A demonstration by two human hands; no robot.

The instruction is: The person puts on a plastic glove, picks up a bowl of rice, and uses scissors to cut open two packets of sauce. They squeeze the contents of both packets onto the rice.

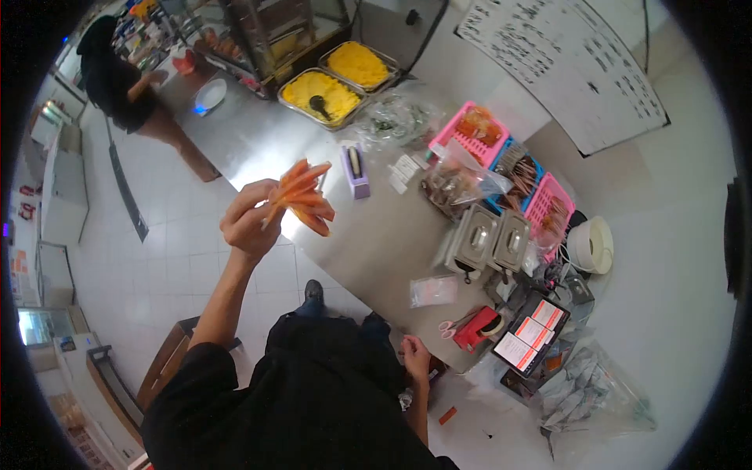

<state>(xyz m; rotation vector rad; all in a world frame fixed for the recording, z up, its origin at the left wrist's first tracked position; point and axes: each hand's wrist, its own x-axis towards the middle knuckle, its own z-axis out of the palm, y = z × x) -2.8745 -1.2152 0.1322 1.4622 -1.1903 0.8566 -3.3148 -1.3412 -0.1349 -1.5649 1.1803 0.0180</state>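
Orange, translucent, flat-looking pieces (305,194) fan out from my left hand (254,215), whose fingers are closed around their lower end. This hand is raised over the long edge of the steel counter (345,258). What exactly the orange pieces are is hard to make out. My right hand (415,356) hangs low beside the counter's near end, its fingers loosely bent and slightly apart, with nothing visible in them. Nearest to it on the counter are pink-handled scissors (448,329) and a red item (478,329).
Two trays of yellow food (319,95), a purple dispenser (355,172), lidded steel containers (474,237), pink baskets (550,207) and a tablet (531,335) are on the counter. Another person (110,78) stands at the far left near a white plate (210,95).
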